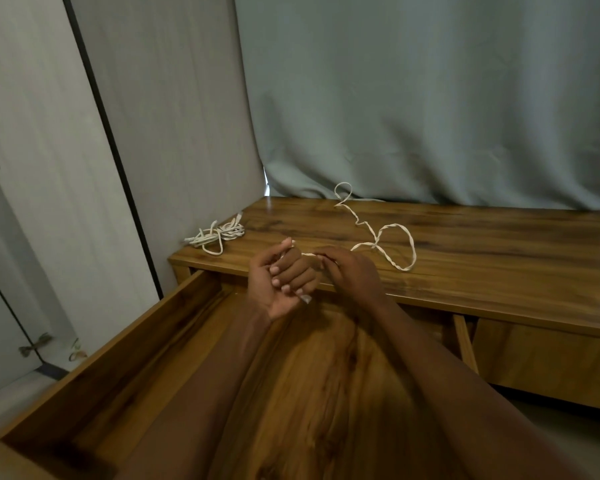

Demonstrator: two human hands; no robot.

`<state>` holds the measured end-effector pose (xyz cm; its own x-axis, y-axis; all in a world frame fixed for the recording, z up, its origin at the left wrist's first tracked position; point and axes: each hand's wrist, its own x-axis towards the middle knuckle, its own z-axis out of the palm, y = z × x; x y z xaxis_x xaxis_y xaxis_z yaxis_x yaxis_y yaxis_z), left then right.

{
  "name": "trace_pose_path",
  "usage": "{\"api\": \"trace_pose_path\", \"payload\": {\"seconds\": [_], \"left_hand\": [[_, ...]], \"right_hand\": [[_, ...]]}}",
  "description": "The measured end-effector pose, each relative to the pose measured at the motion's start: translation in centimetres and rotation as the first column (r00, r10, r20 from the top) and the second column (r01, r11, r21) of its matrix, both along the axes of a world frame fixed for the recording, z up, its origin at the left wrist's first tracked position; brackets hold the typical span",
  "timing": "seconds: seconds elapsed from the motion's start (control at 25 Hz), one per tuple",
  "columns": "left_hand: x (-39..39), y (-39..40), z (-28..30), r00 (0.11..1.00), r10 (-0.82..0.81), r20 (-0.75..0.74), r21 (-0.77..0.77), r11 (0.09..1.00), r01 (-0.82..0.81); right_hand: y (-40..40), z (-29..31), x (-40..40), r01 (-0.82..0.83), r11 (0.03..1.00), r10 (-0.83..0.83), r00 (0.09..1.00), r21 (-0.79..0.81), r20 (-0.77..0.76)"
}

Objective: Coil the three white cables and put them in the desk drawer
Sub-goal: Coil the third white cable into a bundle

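A long white braided cable trails in loops over the wooden desk top toward the curtain. My left hand grips its near end, fingers curled, with a white plug tip showing under the little finger. Just to the right, my right hand pinches the same cable. Both hands hover above the pulled-out drawer. A bundle of white cables lies at the desk's back left corner; I cannot tell how many it holds.
A grey-green curtain hangs behind the desk. A pale wall panel with a black edge stands on the left. A second, closed drawer front sits under the desk top at right.
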<state>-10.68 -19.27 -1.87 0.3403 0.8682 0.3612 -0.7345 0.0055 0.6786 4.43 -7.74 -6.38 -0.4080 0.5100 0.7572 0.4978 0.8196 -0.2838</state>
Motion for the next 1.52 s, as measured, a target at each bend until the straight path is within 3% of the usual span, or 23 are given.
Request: {"api": "trace_pose_path", "payload": {"seconds": [0.08, 0.2, 0.32, 0.44, 0.52, 0.56, 0.64, 0.76, 0.84, 0.92, 1.0, 1.08, 1.16, 1.2, 1.28, 1.52], "left_hand": [[0.5, -0.3, 0.2, 1.0, -0.006, -0.029, 0.027, 1.0, 0.007], [0.4, 0.0, 1.2, 0.969, 0.23, 0.088, 0.067, 0.969, -0.236], [-1.5, 0.2, 1.8, 0.788, 0.545, 0.287, -0.034, 0.828, -0.56], [-3.6, 0.3, 1.7, 0.575, 0.757, 0.312, -0.192, 0.643, -0.742], [-4.8, 0.6, 1.2, 0.48, 0.857, 0.189, -0.242, 0.514, -0.823], [-5.4, 0.6, 0.8, 0.439, 0.897, 0.052, -0.221, 0.439, -0.871], [-6.4, 1.0, -0.6, 0.309, 0.901, -0.304, -0.011, 0.322, -0.947], [-6.8, 1.7, -2.5, 0.013, 0.761, -0.649, 0.434, 0.384, -0.815], [-6.5, 1.7, -2.6, -0.112, 0.614, -0.781, 0.525, 0.549, -0.651], [-5.9, 1.3, -2.3, -0.06, 0.414, -0.908, 0.373, 0.738, -0.563], [-5.3, 0.7, -1.8, 0.103, 0.193, -0.976, 0.122, 0.871, -0.477], [-5.0, 0.3, -1.2, 0.348, -0.025, -0.937, -0.132, 0.949, -0.287], [-4.8, 0.1, -0.4, 0.64, -0.241, -0.73, -0.317, 0.948, -0.004], [-4.7, 0.0, 0.0, 0.732, -0.315, -0.604, -0.348, 0.93, 0.113], [-4.5, -0.2, 0.3, 0.82, -0.353, -0.451, -0.333, 0.919, 0.212], [-4.1, -0.4, 0.9, 0.955, -0.214, -0.203, -0.141, 0.972, 0.188]], "right_hand": [[-0.2, 0.0, -0.1, -0.028, 0.999, 0.029, 1.0, -0.015, 0.01], [-0.6, -0.1, -0.1, -0.061, 0.992, 0.068, 0.996, -0.11, 0.063], [-1.3, -0.1, -0.5, -0.065, 0.988, 0.088, 0.983, -0.14, 0.161], [-2.1, -0.3, -1.4, -0.103, 0.992, 0.077, 0.957, 0.08, 0.28], [-2.4, -0.3, -1.9, -0.18, 0.968, 0.109, 0.929, 0.174, 0.353], [-2.6, -0.3, -2.1, -0.207, 0.962, 0.131, 0.924, 0.181, 0.359], [-3.2, 0.0, -2.4, -0.233, 0.954, 0.164, 0.933, 0.19, 0.321], [-3.6, 0.7, -2.7, -0.217, 0.949, 0.158, 0.955, 0.228, 0.25], [-3.3, 1.3, -2.4, -0.147, 0.948, 0.086, 0.972, 0.284, 0.217], [-2.3, 1.6, -1.3, -0.069, 0.93, 0.009, 0.986, 0.362, 0.164], [-1.3, 1.7, -0.1, -0.028, 0.914, -0.033, 0.989, 0.404, 0.144], [-0.6, 1.6, 0.7, -0.017, 0.92, -0.046, 0.987, 0.392, 0.151], [-0.4, 1.8, 1.1, 0.003, 0.938, -0.055, 0.989, 0.347, 0.138], [-0.6, 2.0, 1.2, 0.0, 0.95, -0.042, 0.991, 0.313, 0.128], [-1.0, 2.3, 1.3, -0.048, 0.973, 0.021, 0.993, 0.227, 0.12], [-2.0, 2.4, 0.5, -0.1, 0.985, 0.118, 0.984, -0.141, 0.131]]}}
